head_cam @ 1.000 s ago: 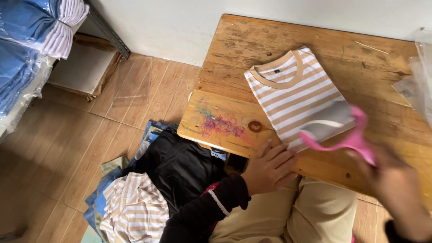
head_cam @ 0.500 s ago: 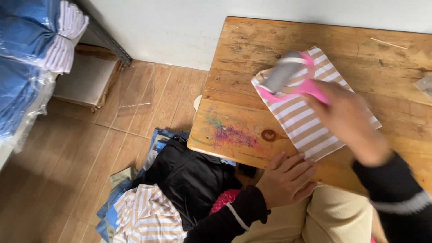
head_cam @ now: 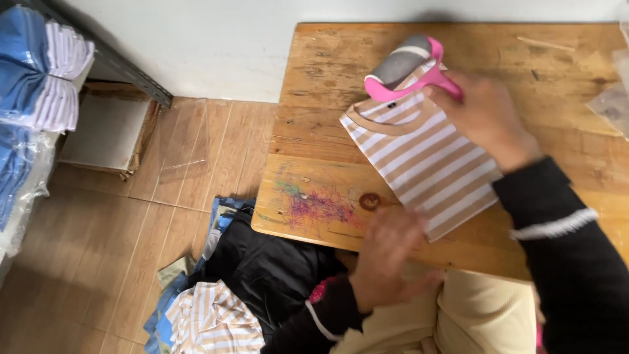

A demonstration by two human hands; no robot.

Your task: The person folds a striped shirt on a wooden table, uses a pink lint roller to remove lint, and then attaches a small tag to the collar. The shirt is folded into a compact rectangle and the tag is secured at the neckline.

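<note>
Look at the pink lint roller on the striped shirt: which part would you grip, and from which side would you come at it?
Grip the pink handle, coming from the right. On the lint roller the grey roll lies at the shirt's collar end and the handle runs back rightward, where the right hand already wraps it. The roll itself probably should not be gripped, since it meets the striped shirt. The left hand is at the table edge.

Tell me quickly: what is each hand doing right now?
Left hand: open, blurred, at the table edge by the striped shirt.
Right hand: closed on the pink lint roller.
</note>
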